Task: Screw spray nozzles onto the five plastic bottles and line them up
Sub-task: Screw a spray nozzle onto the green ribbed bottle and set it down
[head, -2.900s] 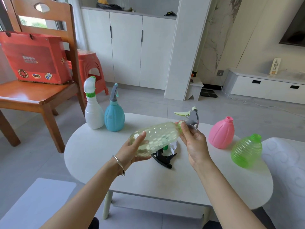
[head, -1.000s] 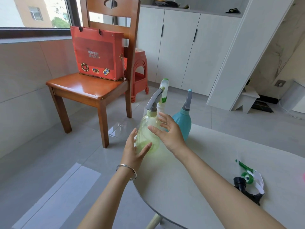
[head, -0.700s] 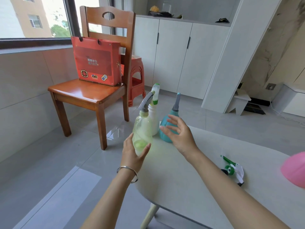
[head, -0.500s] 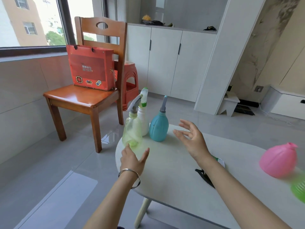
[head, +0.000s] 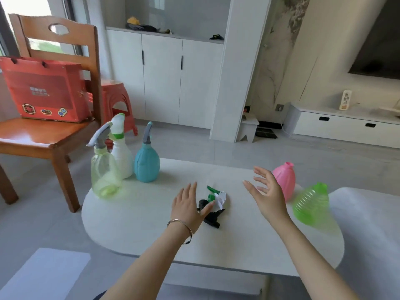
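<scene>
Three bottles with nozzles stand at the table's left end: a clear yellow-green bottle (head: 105,172) with a grey nozzle, a white bottle (head: 121,154) behind it and a blue bottle (head: 147,163). A pink bottle (head: 285,180) and a ribbed green bottle (head: 311,204) stand without nozzles at the right. Two loose nozzles lie mid-table, one white and green (head: 217,195), one black (head: 211,216). My left hand (head: 188,208) is open, flat, its fingertips at the loose nozzles. My right hand (head: 267,194) is open, raised just in front of the pink bottle.
The white oval table (head: 151,230) has its near edge close to me. A wooden chair (head: 43,135) with a red box (head: 43,89) stands at the left, a red stool (head: 116,100) behind it. A white cushion (head: 368,224) lies at the right.
I screwed the grey nozzle onto the yellow-green bottle, stood it beside the white and blue bottles and let go. Both hands have moved right, toward the loose nozzles and the pink bottle.
</scene>
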`<state>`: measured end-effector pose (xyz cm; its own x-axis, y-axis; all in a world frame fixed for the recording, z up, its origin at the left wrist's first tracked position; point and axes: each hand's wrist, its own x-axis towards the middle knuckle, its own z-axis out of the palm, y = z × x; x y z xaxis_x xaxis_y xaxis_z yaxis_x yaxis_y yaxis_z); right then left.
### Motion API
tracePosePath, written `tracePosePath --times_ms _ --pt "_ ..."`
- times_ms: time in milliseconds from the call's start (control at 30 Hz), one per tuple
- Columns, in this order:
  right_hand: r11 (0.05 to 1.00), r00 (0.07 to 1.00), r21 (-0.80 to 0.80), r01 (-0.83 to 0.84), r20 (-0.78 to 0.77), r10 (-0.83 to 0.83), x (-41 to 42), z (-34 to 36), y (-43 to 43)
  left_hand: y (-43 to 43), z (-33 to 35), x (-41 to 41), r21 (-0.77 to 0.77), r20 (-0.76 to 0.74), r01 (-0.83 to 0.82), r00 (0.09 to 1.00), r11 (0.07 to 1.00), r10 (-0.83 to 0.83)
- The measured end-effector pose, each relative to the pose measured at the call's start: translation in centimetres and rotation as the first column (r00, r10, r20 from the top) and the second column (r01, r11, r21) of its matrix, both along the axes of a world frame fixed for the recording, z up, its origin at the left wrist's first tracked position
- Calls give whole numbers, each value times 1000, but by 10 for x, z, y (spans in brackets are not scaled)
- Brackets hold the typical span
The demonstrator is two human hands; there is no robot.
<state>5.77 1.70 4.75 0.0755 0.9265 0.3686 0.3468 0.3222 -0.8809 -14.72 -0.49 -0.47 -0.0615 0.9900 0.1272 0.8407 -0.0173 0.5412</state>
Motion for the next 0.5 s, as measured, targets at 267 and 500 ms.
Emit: tracePosePath --times_ms 267,500 --pt "918 907 343 201 288 -306 88 5 5 16 -26 78 0 -247 168 955 986 -163" --pt "881 855 93 463 214 -472 168 -31 13 23 -43 111 -11 -317 229 922 973 -221"
